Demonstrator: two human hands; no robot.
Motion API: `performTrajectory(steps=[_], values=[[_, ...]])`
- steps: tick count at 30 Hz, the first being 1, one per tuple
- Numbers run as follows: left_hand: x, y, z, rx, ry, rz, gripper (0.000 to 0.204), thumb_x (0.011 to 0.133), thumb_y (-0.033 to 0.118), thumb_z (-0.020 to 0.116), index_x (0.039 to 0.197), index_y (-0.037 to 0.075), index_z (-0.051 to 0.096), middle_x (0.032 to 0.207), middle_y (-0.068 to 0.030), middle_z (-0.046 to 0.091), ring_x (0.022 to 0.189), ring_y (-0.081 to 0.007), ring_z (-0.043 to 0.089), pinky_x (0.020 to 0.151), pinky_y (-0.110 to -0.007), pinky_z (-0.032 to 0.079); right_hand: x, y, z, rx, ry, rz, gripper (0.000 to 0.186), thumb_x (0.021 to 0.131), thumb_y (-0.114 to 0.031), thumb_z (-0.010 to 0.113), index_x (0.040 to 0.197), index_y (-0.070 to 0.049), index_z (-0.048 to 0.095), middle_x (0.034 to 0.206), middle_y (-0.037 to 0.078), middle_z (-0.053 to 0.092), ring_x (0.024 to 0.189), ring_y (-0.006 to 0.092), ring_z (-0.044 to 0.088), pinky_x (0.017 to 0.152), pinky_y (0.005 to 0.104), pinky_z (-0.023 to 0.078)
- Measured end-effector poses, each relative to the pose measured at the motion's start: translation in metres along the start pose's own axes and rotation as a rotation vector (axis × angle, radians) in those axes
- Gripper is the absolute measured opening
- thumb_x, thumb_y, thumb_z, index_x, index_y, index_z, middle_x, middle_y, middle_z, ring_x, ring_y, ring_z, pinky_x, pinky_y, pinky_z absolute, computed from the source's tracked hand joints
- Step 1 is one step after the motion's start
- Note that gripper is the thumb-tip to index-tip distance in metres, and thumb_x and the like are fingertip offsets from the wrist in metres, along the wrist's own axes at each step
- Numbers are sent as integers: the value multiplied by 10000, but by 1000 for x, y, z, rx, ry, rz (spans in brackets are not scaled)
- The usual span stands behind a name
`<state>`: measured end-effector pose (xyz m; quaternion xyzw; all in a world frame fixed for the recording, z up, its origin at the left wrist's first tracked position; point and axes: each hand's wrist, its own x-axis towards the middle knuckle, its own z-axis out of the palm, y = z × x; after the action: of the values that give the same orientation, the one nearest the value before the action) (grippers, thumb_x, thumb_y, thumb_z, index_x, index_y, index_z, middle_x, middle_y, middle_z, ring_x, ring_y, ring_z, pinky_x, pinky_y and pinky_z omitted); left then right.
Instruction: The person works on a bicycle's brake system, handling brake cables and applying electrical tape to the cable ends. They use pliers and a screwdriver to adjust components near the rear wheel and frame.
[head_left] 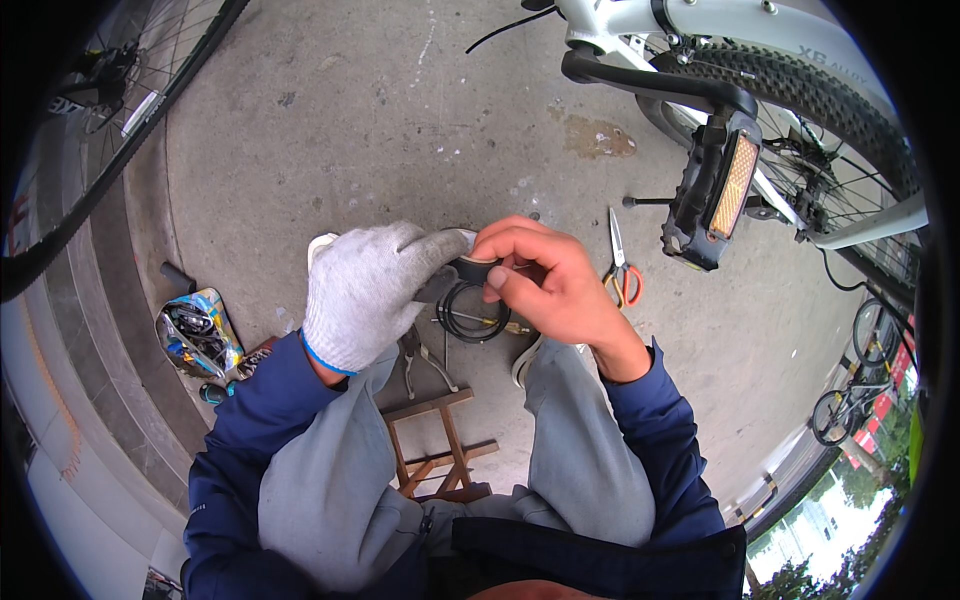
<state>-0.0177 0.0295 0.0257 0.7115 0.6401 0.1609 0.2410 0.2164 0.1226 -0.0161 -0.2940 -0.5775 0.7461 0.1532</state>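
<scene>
In front of my knees, both hands meet around a roll of black tape (478, 270). My left hand (365, 285), in a light grey knit glove with a blue cuff edge, is closed on the roll's left side. My bare right hand (550, 275) pinches its right side with thumb and fingers. Part of the roll is hidden behind the fingers. On the ground just below lies a coil of black cable (470, 332), with a yellowish tool handle (515, 327) beside it. Pliers (428, 362) lie with handles spread near my left knee.
Scissors with orange handles (627, 285) lie right of my hand. A white bicycle's pedal (715, 195) juts in at the upper right. A bag of small parts (200, 335) stands on the left by the steps. A wooden stool frame (445, 440) is between my legs.
</scene>
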Motion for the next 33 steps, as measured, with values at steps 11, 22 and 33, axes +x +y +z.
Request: performTrajectory(steps=[11, 22, 33], values=[[-1, 0, 2, 33, 15, 30, 516, 777, 127, 795, 1289, 192, 767, 869, -67, 705, 810, -309, 739, 694, -451, 555, 2, 4, 1, -43, 11, -25, 208, 930, 63, 649, 1117, 5, 719, 1151, 38, 686, 769, 45, 588, 675, 227, 474], [-3, -3, 7, 4, 68, 7, 511, 763, 166, 827, 1270, 212, 774, 863, -51, 706, 821, -285, 750, 682, -438, 553, 0, 1, 5, -58, 37, 17, 264, 906, 81, 612, 1133, 0, 720, 1159, 34, 677, 776, 50, 569, 681, 236, 470], [-2, -3, 7, -23, 66, 7, 624, 710, 139, 835, 1325, 210, 752, 910, -72, 711, 847, -304, 748, 722, -442, 572, 2, 9, 6, 2, 36, -66, 286, 911, 80, 602, 1160, -13, 707, 1187, 36, 654, 759, 59, 553, 674, 238, 458]])
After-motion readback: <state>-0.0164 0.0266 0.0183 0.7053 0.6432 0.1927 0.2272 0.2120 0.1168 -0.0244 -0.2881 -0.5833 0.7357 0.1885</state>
